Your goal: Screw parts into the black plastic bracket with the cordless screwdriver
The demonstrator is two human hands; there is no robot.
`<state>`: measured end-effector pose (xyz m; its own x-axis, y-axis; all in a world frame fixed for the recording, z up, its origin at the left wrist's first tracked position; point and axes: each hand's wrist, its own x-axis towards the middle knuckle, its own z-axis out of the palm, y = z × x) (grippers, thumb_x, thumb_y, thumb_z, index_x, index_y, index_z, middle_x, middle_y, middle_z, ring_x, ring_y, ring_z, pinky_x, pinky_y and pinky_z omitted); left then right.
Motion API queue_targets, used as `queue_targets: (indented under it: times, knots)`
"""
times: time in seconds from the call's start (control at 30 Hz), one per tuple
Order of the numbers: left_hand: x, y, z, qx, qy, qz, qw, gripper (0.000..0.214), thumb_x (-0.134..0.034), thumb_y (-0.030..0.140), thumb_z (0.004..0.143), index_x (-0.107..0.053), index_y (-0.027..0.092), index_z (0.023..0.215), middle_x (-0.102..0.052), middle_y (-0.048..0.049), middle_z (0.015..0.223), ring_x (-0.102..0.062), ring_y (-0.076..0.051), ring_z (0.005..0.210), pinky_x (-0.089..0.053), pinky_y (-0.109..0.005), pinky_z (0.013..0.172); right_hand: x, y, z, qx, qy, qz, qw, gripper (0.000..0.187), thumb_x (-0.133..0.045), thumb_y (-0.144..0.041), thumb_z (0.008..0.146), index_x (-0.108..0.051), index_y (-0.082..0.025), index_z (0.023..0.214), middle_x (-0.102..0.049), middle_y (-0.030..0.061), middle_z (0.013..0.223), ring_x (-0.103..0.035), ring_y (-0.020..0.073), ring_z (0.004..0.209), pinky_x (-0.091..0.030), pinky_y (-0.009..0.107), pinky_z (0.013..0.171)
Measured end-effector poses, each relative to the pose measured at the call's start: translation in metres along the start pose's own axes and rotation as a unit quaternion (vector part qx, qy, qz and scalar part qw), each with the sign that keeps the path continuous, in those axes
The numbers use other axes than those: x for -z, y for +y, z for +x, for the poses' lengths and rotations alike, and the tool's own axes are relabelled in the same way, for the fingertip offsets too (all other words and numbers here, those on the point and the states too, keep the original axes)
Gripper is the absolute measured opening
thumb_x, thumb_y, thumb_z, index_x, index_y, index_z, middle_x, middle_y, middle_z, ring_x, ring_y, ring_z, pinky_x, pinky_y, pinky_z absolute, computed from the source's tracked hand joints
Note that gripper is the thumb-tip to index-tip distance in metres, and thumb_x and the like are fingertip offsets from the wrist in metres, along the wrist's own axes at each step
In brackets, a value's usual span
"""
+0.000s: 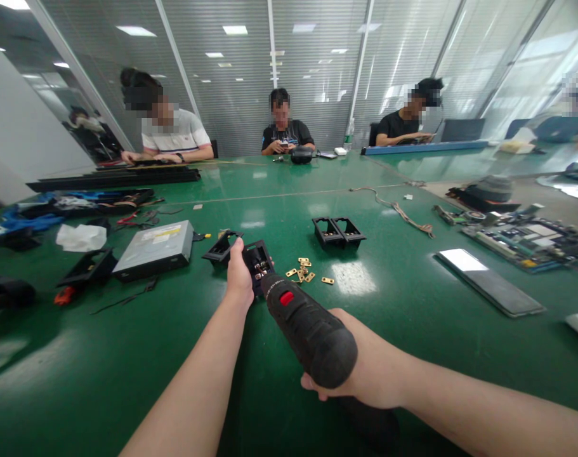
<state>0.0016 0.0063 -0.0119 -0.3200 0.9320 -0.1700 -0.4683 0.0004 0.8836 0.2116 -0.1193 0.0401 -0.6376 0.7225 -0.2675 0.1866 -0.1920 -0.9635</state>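
My left hand (240,277) is closed around the edge of a black plastic frame (256,257), tilted up on the table. In my right hand (360,362) is a black cordless drill (308,330) with a red switch on top. Its chuck end points into the frame, near small metal parts inside; the tip itself is hard to make out. Another black frame (218,249) lies just left of my left hand. To the right of the held frame lie several small brass plates (304,271) with holes. Beyond them stand two joined black frames (336,232).
On the left are a silver optical drive (156,249), a crumpled tissue (81,237) and another black frame (89,266). A phone (488,282) and circuit boards (526,235) lie right. Three people sit across the green table (250,197); another is partly visible far right.
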Motion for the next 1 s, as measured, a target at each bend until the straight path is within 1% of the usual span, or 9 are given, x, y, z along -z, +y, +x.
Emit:
queue_targets:
  times: [0.13, 0.23, 0.37, 0.63, 0.87, 1.0]
  knots:
    - [0.0005, -0.0001, -0.0001, 0.001, 0.000, -0.007, 1.000, 0.049, -0.056, 0.062, 0.078, -0.065, 0.014, 0.083, -0.068, -0.0098, 0.062, -0.071, -0.027, 0.064, -0.055, -0.032, 0.053, 0.0002, -0.0001, 0.0005, 0.003, -0.005, -0.005, 1.000, 0.030, -0.078, -0.001, 0.058, -0.060, -0.015, 0.077, -0.069, 0.0001, 0.066, -0.066, 0.0155, 0.058, -0.050, 0.022, 0.050]
    - [0.0006, 0.0001, -0.0002, 0.001, 0.001, -0.007, 1.000, 0.049, -0.056, 0.062, 0.078, -0.066, 0.014, 0.084, -0.068, -0.0093, 0.062, -0.071, -0.026, 0.063, -0.055, -0.032, 0.052, 0.0003, -0.0019, 0.0007, 0.002, -0.005, -0.002, 1.000, 0.029, -0.077, 0.000, 0.058, -0.059, -0.015, 0.076, -0.068, -0.0006, 0.065, -0.065, 0.0149, 0.057, -0.049, 0.021, 0.049]
    - [0.0000, 0.0007, -0.0004, 0.002, 0.001, -0.001, 1.000, 0.049, -0.056, 0.062, 0.079, -0.065, 0.014, 0.081, -0.068, -0.0100, 0.062, -0.070, -0.026, 0.063, -0.055, -0.032, 0.052, 0.0001, -0.0031, 0.0010, -0.001, -0.002, -0.003, 1.000, 0.030, -0.077, 0.000, 0.059, -0.059, -0.015, 0.078, -0.069, -0.0001, 0.066, -0.065, 0.0148, 0.057, -0.049, 0.021, 0.049]
    - [-0.0016, 0.0019, -0.0021, 0.003, 0.007, -0.003, 1.000, 0.048, -0.056, 0.061, 0.079, -0.065, 0.014, 0.083, -0.066, -0.0079, 0.059, -0.070, -0.025, 0.062, -0.054, -0.031, 0.052, 0.0000, -0.0008, 0.0012, 0.002, -0.004, 0.005, 1.000, 0.034, -0.077, 0.001, 0.057, -0.059, -0.015, 0.082, -0.068, 0.0000, 0.066, -0.065, 0.0155, 0.057, -0.051, 0.022, 0.049]
    - [0.0003, 0.0005, -0.0007, -0.002, 0.000, 0.001, 1.000, 0.046, -0.055, 0.061, 0.079, -0.063, 0.015, 0.080, -0.067, -0.0077, 0.061, -0.070, -0.025, 0.062, -0.054, -0.031, 0.052, -0.0019, -0.0034, -0.0008, 0.011, 0.005, -0.008, 1.000, 0.026, -0.078, -0.004, 0.059, -0.061, -0.014, 0.077, -0.067, 0.0005, 0.068, -0.063, 0.0140, 0.057, -0.050, 0.021, 0.048]
    - [0.0016, -0.0003, -0.0001, -0.002, -0.006, 0.003, 1.000, 0.049, -0.055, 0.062, 0.079, -0.064, 0.014, 0.081, -0.067, -0.0084, 0.061, -0.069, -0.025, 0.060, -0.053, -0.031, 0.051, -0.0025, -0.0052, -0.0004, 0.019, 0.003, -0.006, 1.000, 0.026, -0.077, -0.004, 0.059, -0.060, -0.014, 0.076, -0.067, 0.0004, 0.070, -0.062, 0.0131, 0.057, -0.049, 0.021, 0.048]
